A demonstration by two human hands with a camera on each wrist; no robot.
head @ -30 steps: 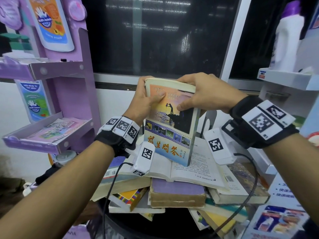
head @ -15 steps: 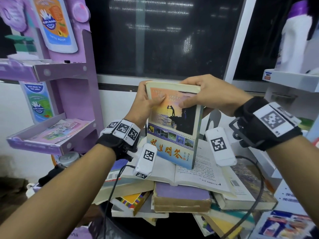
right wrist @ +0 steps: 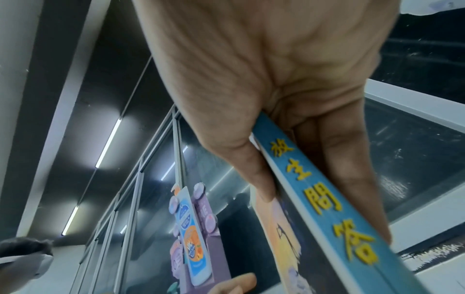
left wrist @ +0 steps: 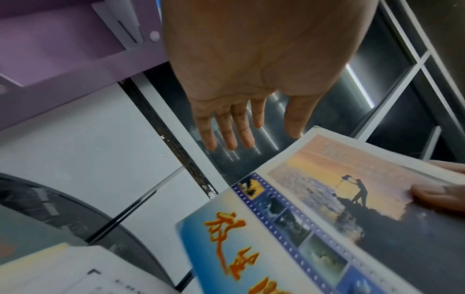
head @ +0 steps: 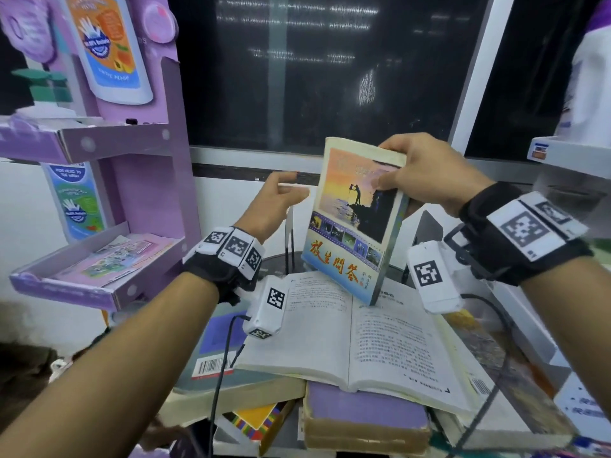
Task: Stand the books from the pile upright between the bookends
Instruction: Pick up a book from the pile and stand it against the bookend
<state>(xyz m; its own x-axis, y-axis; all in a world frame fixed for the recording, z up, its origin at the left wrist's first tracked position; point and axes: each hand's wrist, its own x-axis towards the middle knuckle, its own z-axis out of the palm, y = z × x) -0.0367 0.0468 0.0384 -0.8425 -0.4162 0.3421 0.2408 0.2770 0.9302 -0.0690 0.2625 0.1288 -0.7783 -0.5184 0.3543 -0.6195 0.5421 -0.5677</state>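
Right hand [head: 426, 173] pinching top corner of sunset-cover book [head: 355, 223], thumb on front cover, fingers behind. Left hand [head: 274, 206] just beside book's left edge, fingers straight, holding nothing, not touching. Book upright, slightly tilted, bottom corner resting on open book [head: 357, 338] atop pile [head: 330, 414]. Purple display shelf [head: 109, 259] to left, dark window [head: 324, 71] behind.

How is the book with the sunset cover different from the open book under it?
The sunset book is closed and nearly upright, gripped at the top by the right hand. The open book lies flat on the pile, pages showing, unheld. One has a colourful cover, the other plain print. Both are paperbacks.
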